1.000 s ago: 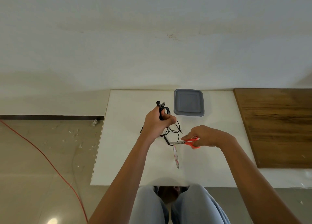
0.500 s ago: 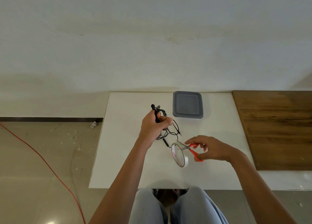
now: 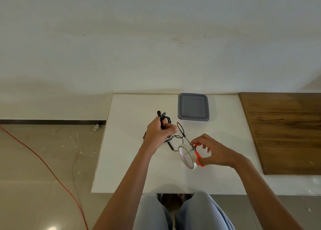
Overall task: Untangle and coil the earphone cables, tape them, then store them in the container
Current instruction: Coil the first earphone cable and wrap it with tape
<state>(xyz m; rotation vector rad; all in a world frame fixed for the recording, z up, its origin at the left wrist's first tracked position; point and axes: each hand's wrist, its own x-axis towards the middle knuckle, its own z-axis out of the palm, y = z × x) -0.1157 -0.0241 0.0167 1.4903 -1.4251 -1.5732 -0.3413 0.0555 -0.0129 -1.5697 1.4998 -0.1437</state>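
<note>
My left hand is closed around a bundle of black earphone cable, with the earbuds sticking up above my fist. Loose loops of the cable trail onto the white table to the right. My right hand grips red-handled scissors, thumb through a handle ring, blades pointing left across a roll of clear tape that stands on edge just left of this hand. The grey lidded container sits shut at the back of the table.
A brown wooden board covers the table's right side. On the tiled floor to the left lie an orange cord and small bits of debris. My knees are under the front edge. A wall is behind the table.
The tape roll has turned from edge-on to showing its open ring. My right hand with the scissors dropped lower and closer to me. My left hand kept hold of the cable bundle.
</note>
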